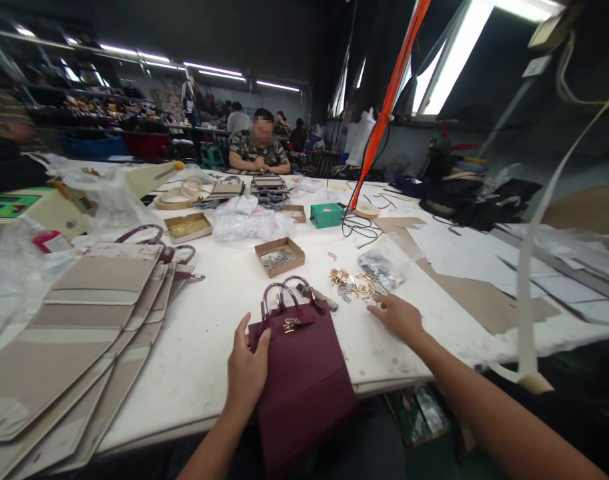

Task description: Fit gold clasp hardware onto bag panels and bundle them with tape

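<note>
1. While the left hand (247, 363) grips the upper left edge of the burgundy handbag (307, 373), thumb on the front, the right hand (397, 317) rests its bent fingers beside the loose gold-tone fittings (367, 287); whether they pinch a piece cannot be determined.
2. Handbag position: against the near edge of the white table (199, 347), upper part over the top, lower part hanging past the edge.
3. Completion status (judged): handles and a gold-tone clasp (290, 325) are in place. The loose fittings remain unmounted; how many belong to this handbag cannot be determined.
4. Clear plastic bag (384, 267), behind the fittings: grey pieces.
5. Cardboard box (287, 268), behind the handbag: small silver-coloured parts.
6. Shallow cardboard box (191, 237), farther left: gold-coloured parts.
7. Green box (327, 217), farther back: contents indeterminate.
8. Stack of beige panels (94, 293), left: burgundy handles at its far end.
</note>
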A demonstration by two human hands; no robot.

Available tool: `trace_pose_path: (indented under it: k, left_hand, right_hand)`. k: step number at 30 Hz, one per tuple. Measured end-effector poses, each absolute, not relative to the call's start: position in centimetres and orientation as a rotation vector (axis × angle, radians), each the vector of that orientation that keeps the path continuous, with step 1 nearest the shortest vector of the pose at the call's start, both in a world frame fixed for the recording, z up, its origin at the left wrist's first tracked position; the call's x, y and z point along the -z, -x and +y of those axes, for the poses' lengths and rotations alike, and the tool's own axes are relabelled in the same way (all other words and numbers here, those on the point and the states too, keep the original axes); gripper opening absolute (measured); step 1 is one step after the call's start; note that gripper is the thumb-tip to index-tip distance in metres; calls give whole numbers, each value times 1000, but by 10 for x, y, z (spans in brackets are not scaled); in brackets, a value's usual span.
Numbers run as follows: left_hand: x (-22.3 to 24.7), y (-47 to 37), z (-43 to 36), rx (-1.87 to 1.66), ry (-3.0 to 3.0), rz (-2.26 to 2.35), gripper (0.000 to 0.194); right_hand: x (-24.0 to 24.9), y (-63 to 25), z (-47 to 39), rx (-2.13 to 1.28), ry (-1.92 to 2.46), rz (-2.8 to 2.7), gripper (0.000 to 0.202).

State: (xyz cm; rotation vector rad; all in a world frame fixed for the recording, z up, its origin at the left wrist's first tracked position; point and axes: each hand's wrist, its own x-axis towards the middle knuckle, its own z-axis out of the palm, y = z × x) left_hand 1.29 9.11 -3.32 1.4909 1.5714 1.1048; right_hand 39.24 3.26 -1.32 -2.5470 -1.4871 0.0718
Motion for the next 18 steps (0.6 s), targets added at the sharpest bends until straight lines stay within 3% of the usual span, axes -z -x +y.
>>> trace_pose_path:
  k: [5, 10, 14, 18]
  left_hand:
    - [35, -17, 89, -1143, -1522, 1467, 36]
    - [32, -16, 85, -1189, -1490, 1481, 31]
    - [31, -14, 81, -1204, -1422, 1463, 33]
    - [31, -13, 79, -1222, -1379, 1448, 29]
  right_hand:
    - [15, -405, 57, -173, 2583, -1485, 29]
    - [4, -410, 60, -300, 2527, -1567, 11]
    - [-10, -378, 41, -330, 2364, -1598, 26]
    - [-22, -283, 13, -447, 1902, -1421, 32]
